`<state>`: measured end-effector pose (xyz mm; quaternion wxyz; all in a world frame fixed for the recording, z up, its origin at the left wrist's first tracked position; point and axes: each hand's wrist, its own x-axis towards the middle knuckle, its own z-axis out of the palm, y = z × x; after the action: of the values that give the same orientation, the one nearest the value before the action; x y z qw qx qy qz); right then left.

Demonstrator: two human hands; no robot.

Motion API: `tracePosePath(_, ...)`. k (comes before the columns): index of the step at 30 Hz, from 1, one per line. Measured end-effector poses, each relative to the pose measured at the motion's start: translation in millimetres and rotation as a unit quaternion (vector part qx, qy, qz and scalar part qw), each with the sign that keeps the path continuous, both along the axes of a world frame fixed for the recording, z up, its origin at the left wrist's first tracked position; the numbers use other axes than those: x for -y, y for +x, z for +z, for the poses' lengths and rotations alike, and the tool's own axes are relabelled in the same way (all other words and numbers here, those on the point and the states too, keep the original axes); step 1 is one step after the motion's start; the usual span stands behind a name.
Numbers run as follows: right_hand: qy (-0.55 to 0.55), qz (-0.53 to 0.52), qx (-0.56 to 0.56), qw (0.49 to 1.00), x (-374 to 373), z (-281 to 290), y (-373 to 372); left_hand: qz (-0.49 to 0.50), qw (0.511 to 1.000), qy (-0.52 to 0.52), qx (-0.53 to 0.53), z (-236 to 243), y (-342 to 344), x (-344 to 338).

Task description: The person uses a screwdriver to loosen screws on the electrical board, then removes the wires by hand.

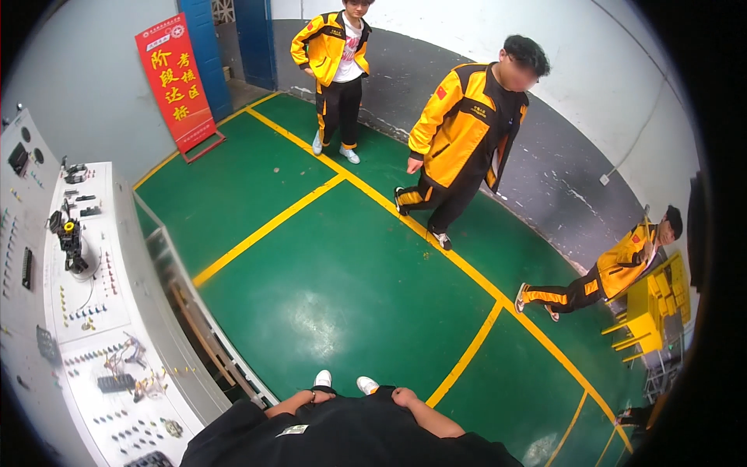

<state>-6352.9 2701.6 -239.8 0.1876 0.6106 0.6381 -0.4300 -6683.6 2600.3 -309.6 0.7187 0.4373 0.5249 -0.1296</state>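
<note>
My left hand (320,396), with a band at its wrist, rests low against the front of my black clothing (342,432). The cloth hides its fingers. On the other side, my right hand (404,397) lies against the cloth at hip height, its knuckles rounded and its fingers mostly out of sight. What either hand might hold does not show. Both hands are apart from the white training bench (109,307) at the left. Below them, my white shoes (323,378) stand on the green floor (303,288).
The bench carries a black device with a yellow ring (71,228), a black connector block (117,382), loose wires (132,350) and several coloured sockets. Three people (467,132) in yellow-and-black jackets are ahead and right. A red banner (177,86) stands far left; yellow stools (650,323) stand right.
</note>
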Motion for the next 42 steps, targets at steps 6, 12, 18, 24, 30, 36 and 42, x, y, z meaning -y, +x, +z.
tracePosePath(6,0.013,-0.048,0.053,0.997,52,6,-25,-0.009,0.999,0.0,0.053,-23,-13,18)
tracePosePath(12,0.029,-0.098,0.08,0.992,77,5,-18,-0.003,0.997,-0.01,0.076,-34,-22,24)
tracePosePath(18,-0.023,-0.151,0.118,0.981,102,13,-13,-0.065,0.996,-0.008,0.059,-35,-16,21)
tracePosePath(24,-0.089,-0.229,0.104,0.964,152,6,2,-0.147,0.989,-0.005,0.028,-26,0,18)
tracePosePath(30,-0.125,-0.282,0.067,0.949,205,-18,34,-0.211,0.977,0.011,-0.017,-18,28,25)
tracePosePath(36,-0.143,-0.35,-0.023,0.926,255,-55,67,-0.285,0.956,0.024,-0.059,-17,67,30)
tracePosePath(42,-0.2,-0.37,-0.065,0.905,243,-29,81,-0.334,0.933,0.061,-0.121,-53,87,31)
